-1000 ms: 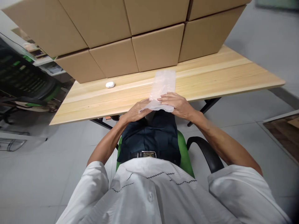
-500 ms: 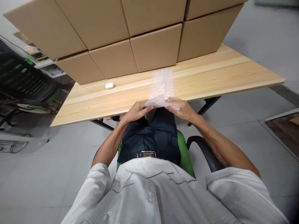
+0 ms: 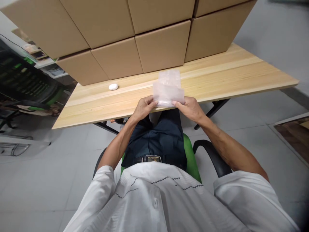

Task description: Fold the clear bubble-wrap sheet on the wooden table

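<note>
A translucent, whitish-pink plastic sheet or bag (image 3: 169,91) lies at the table's near edge, its near end folded back over the part behind it. My left hand (image 3: 144,108) pinches the left corner of the fold between thumb and fingers. At the right corner, my right hand (image 3: 189,108) grips the same sheet, thumb on top. Fingers of both hands are partly hidden beneath the plastic. Whether anything lies inside the fold cannot be made out.
Stacked cardboard boxes (image 3: 163,48) line the back of the wooden table (image 3: 217,80). A small white rounded case (image 3: 113,87) sits to the left. Below me is a green chair (image 3: 190,158) with black armrests. A dark chair (image 3: 26,77) stands at far left.
Both hands have moved slightly forward and up, turning the near end of the plastic away from me, so it now lies folded over the rest. The white case stays put.
</note>
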{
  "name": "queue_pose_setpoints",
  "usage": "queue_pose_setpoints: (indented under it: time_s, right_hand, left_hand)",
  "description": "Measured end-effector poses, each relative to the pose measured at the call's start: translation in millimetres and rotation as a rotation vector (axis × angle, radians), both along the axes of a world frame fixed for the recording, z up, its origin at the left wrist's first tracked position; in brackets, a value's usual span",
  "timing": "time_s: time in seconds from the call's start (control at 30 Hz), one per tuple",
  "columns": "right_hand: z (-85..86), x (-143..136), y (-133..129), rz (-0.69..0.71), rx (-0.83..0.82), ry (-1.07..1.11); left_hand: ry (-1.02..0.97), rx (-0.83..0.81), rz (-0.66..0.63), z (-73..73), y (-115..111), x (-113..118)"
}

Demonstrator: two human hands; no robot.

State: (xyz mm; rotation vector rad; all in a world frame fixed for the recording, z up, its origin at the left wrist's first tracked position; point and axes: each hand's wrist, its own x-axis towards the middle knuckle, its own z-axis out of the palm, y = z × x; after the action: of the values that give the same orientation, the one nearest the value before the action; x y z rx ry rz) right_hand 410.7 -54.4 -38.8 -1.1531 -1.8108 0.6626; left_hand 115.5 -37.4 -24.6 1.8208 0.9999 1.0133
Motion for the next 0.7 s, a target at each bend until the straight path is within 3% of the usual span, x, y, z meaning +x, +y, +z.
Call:
queue_pose_setpoints:
  time_s: [0.1, 0.23, 0.4, 0.57, 0.7]
  right_hand:
    - [5.8, -6.1, 8.7, -0.055, -0.001, 0.015]
    - [9.6, -12.5, 12.3, -0.117, -0.020, -0.003]
    - [11.4, -12.0, 14.9, -0.137, -0.034, -0.028]
    - [9.7, -8.7, 20.3, -0.121, -0.017, -0.039]
    - [7.3, -9.7, 23.2, -0.100, -0.020, -0.042]
  left_hand:
    - [-0.043, -0.009, 0.080, -8.9, 13.5, 4.3]
    - [0.047, 0.041, 0.222, -17.8, 23.4, 8.3]
    - [0.313, 0.278, 0.332, -20.7, 15.5, 6.0]
    - [0.600, 0.607, 0.272, -12.9, 0.3, 12.6]
    - [0.847, 0.613, 0.158, -4.8, -10.4, 33.6]
